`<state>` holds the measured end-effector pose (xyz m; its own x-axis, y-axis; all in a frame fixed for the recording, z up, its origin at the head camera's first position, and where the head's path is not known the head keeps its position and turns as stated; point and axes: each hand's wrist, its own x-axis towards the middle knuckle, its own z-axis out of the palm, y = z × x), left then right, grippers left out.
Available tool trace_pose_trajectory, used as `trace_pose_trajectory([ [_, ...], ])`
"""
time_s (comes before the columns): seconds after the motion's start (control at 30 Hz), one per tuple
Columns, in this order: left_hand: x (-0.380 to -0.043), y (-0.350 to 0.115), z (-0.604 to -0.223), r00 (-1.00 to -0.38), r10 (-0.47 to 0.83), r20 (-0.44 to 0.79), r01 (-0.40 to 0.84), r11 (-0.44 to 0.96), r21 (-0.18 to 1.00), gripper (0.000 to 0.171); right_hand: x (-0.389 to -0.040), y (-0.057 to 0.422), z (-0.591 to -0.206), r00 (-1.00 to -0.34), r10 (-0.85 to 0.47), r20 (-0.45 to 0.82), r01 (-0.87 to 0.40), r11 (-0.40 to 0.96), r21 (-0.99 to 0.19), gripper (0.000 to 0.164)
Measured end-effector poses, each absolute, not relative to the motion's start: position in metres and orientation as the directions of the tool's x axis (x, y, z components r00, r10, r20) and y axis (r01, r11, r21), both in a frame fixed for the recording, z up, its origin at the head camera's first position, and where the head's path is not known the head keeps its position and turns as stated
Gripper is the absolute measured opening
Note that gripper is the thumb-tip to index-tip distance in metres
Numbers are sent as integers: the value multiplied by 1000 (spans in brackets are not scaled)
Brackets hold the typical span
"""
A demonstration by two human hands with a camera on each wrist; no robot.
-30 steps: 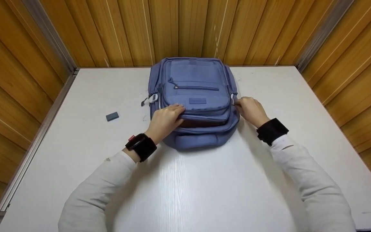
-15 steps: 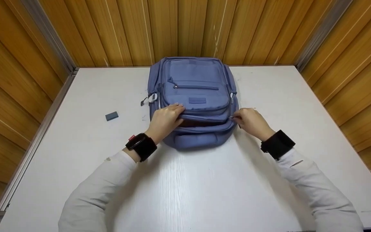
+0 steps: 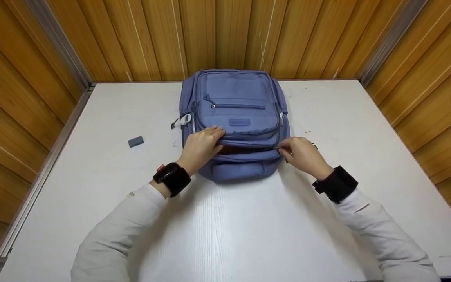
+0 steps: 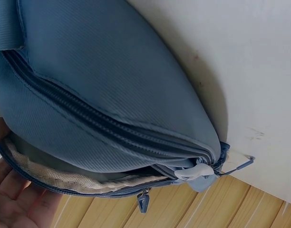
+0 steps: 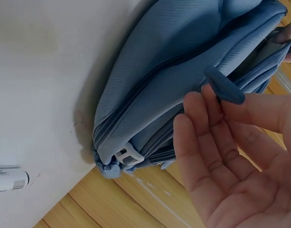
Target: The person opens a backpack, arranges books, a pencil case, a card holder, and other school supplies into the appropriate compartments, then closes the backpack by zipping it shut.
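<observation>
A blue backpack [image 3: 237,88] lies on the white table, front side up, its lower end toward me. My left hand [image 3: 204,145] holds the edge of a gaping front compartment, thumb inside and fingers outside in the left wrist view. The pale lining [image 4: 69,179] shows there. At the right end of this opening, my right hand [image 3: 302,154] pinches a zipper pull [image 5: 224,87] between thumb and index finger; the other fingers are loosely bent. The slider itself is hidden in the right wrist view.
A small dark grey-blue block [image 3: 136,141] lies on the table left of the backpack. A white cylindrical object [image 5: 10,179] is partly visible in the right wrist view. White buckles [image 3: 186,119] sit on the bag's sides. Wood-patterned panels [image 3: 231,35] enclose the table.
My right hand has moved down the bag's right side and round toward the front with the zipper pull, drawing the opening's right end together. My left hand has stayed in place.
</observation>
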<state>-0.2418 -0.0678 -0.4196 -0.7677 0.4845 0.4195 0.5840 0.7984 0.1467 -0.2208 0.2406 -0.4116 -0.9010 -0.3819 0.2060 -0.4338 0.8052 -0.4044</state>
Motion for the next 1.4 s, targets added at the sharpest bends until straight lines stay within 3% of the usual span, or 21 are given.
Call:
trace_pose_trajectory([
  [0.63, -242, -68, -419, -759, 485, 435, 592, 791, 152, 42, -207, 192, -405, -910, -384, 153, -390, 674, -627, 17],
  [1.07, -241, -68, -422, -764, 489, 421, 589, 795, 145, 43, -206, 149, -414, -884, -422, 203, -449, 642, -621, 16],
  [1.4, -242, -68, -422, -755, 490, 436, 596, 790, 144, 42, -206, 152, -419, -835, -468, 290, -543, 613, -574, 16],
])
